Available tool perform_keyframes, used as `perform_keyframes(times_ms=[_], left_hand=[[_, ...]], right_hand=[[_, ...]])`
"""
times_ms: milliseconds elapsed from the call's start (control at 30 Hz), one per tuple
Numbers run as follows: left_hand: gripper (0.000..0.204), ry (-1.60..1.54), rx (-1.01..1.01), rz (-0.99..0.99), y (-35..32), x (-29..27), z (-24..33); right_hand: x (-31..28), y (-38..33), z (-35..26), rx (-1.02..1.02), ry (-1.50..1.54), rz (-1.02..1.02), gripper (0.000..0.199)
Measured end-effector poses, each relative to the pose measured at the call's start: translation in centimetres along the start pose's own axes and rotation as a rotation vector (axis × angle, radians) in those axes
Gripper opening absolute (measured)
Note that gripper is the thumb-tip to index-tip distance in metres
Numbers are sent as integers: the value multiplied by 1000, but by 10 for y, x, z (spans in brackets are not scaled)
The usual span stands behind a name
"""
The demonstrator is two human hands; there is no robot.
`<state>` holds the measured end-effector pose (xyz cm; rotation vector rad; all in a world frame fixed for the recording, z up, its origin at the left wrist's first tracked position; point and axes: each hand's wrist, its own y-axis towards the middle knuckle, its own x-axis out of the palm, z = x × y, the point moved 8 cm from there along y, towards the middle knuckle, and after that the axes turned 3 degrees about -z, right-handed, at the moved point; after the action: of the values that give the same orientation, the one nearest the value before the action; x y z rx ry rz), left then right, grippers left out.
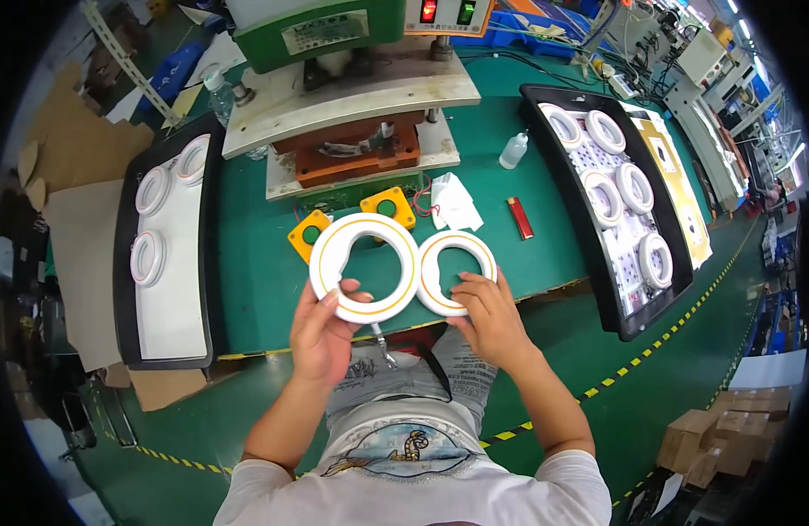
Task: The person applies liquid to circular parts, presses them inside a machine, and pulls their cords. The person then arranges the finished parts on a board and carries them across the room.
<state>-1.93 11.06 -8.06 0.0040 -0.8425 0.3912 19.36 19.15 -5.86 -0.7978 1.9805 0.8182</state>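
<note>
My left hand (pixel 324 331) is closed on the lower left of a white ring (pixel 404 282) with an orange line round its face. A short metallic piece (pixel 383 347) hangs below that ring. To its right, a second white ring (pixel 429 285), looking smaller, is gripped at its lower right by my right hand (pixel 490 316). The two rings are side by side, their edges meeting or nearly so, above the front edge of the green table (pixel 273 298). Just behind them are two yellow boxes with green push buttons, the left box (pixel 301 235) and the right box (pixel 396 203).
A press (pixel 352 88) with an orange-brown block (pixel 356 162) stands ahead. Black trays with white rings flank me, the left tray (pixel 124 307) and the right tray (pixel 610 302). A small bottle (pixel 513 151), a red lighter (pixel 520 218) and white tissue (pixel 454 202) lie between.
</note>
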Motion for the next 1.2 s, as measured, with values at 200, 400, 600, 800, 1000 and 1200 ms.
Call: perform_keyframes(times_ms=[200, 400, 600, 800, 1000, 1200], left_hand=[[43, -10, -19, -8, 6, 17, -1], [45, -21, 3, -82, 27, 47, 4], [57, 159, 226, -4, 38, 54, 35], [60, 283, 354, -65, 56, 55, 44], [66, 316, 372, -107, 92, 50, 62], [47, 311, 363, -136, 131, 41, 75]], right_hand=[[-33, 36, -7, 23, 258, 145, 42], [-9, 79, -9, 280, 1173, 211, 48], [-8, 105, 2, 366, 1290, 331, 48], [-11, 131, 14, 327, 1149, 381, 43], [-35, 164, 20, 110, 288, 450, 38], [-18, 211, 48, 223, 254, 271, 27]])
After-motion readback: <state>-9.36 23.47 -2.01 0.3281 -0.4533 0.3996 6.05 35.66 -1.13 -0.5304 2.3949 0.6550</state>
